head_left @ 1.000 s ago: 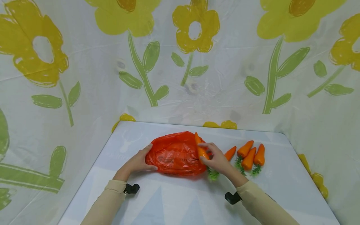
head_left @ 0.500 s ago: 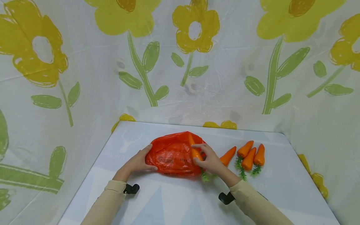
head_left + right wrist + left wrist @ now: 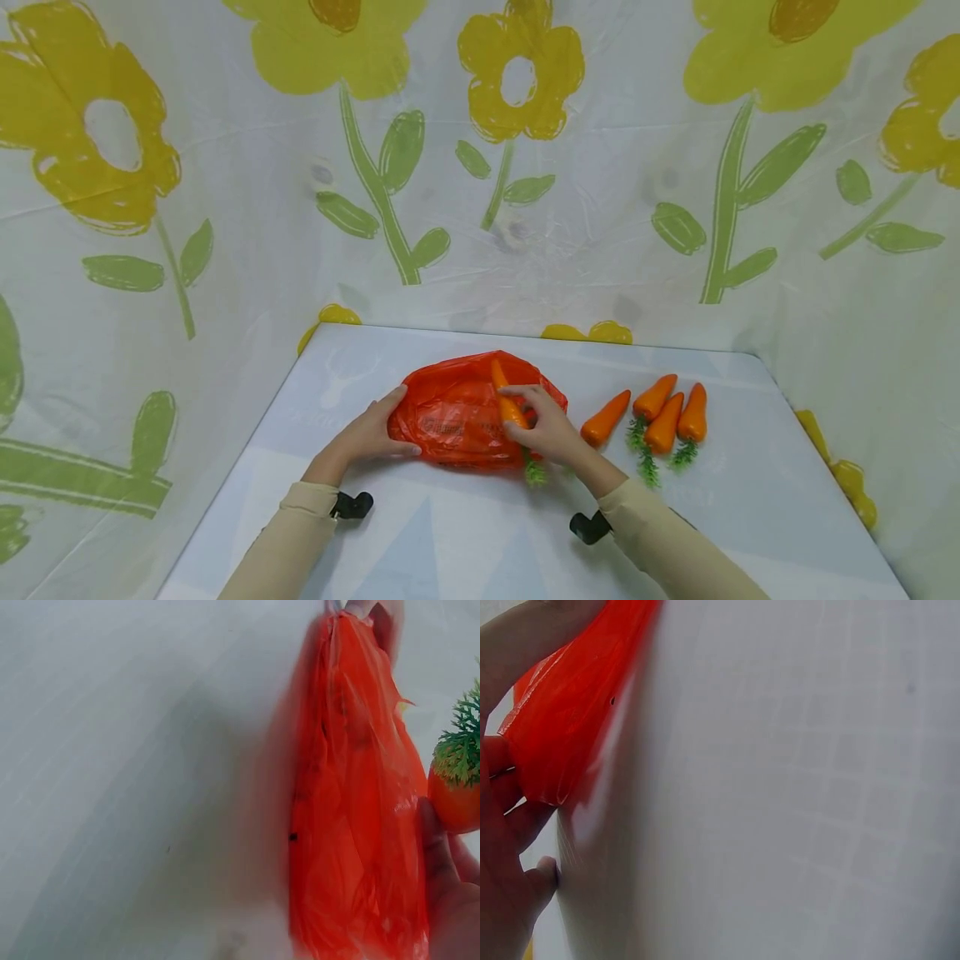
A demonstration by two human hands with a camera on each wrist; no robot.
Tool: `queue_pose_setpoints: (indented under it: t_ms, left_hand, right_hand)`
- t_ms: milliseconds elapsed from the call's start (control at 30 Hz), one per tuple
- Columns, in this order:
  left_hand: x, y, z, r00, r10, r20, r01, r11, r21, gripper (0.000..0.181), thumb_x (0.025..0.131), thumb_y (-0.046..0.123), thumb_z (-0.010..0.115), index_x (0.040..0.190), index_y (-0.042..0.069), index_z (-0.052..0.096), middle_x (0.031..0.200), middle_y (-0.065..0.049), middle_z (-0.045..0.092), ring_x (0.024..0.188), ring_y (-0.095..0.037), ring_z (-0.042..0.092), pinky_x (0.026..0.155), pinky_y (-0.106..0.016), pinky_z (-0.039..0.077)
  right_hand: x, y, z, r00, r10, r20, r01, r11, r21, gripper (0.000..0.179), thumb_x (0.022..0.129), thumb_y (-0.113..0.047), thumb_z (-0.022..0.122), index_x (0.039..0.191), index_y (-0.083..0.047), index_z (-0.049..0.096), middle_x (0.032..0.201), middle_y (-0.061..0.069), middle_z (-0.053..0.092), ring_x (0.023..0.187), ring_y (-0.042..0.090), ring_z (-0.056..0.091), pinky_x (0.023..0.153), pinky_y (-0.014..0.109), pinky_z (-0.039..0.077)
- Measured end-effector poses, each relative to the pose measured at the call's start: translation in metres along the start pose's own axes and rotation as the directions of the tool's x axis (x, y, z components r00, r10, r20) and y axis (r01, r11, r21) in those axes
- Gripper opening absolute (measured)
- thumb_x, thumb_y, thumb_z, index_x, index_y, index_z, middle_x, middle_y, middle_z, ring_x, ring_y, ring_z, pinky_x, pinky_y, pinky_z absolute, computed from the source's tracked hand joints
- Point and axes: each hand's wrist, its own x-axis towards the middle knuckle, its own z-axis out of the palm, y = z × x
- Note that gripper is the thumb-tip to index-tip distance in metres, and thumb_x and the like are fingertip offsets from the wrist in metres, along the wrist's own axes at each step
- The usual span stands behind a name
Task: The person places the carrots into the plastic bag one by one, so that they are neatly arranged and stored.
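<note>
An orange toy carrot (image 3: 512, 410) with a green leafy top is pinched between the thumb and fingers of my right hand (image 3: 551, 427). It is above the right part of a crumpled red plastic bag (image 3: 457, 417), its leafy end toward me. The right wrist view has the carrot's leafy end (image 3: 461, 761) beside the bag (image 3: 356, 810). On the bag's left end, my left hand (image 3: 367, 429) holds the plastic, thumb on the near side and fingers on the far side. Close up, the left hand (image 3: 506, 847) has several fingers against the red plastic (image 3: 570, 705).
To the right of the bag, one loose carrot (image 3: 606, 419) lies on the white table (image 3: 465, 533). Further right is a cluster of 3 carrots (image 3: 663, 421) with green tops. A flower-printed curtain (image 3: 585, 208) hangs behind and beside the table.
My right hand has carried the carrot leftward, further over the red bag, uncovering the loose carrot to its right. The left hand has stayed on the bag's left end.
</note>
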Motion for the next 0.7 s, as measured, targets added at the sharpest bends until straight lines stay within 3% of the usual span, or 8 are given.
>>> queue_pose_setpoints:
  t_ms: [167, 700]
  left_hand:
    - [0.0, 0.001, 0.001, 1.0, 0.002, 0.003, -0.003, 1.0, 0.005, 0.122, 0.072, 0.055, 0.088, 0.163, 0.01, 0.02, 0.167, -0.015, 0.023, 0.15, -0.051, 0.016, 0.116, -0.068, 0.024]
    - [0.001, 0.0, 0.002, 1.0, -0.01, -0.001, 0.01, 1.0, 0.001, 0.122, 0.071, 0.054, 0.088, 0.163, 0.011, 0.021, 0.167, -0.015, 0.025, 0.15, -0.051, 0.017, 0.115, -0.068, 0.025]
  right_hand:
    - [0.002, -0.002, 0.005, 1.0, 0.014, -0.004, -0.014, 1.0, 0.016, 0.05, 0.09, -0.024, 0.075, 0.136, -0.035, 0.059, 0.132, -0.002, 0.053, 0.11, 0.023, 0.054, 0.084, 0.036, 0.06]
    - [0.015, -0.002, 0.02, 0.999, -0.039, 0.038, 0.037, 0.997, 0.066, 0.051, 0.091, -0.026, 0.072, 0.139, -0.029, 0.058, 0.13, 0.0, 0.052, 0.105, 0.023, 0.053, 0.081, 0.033, 0.058]
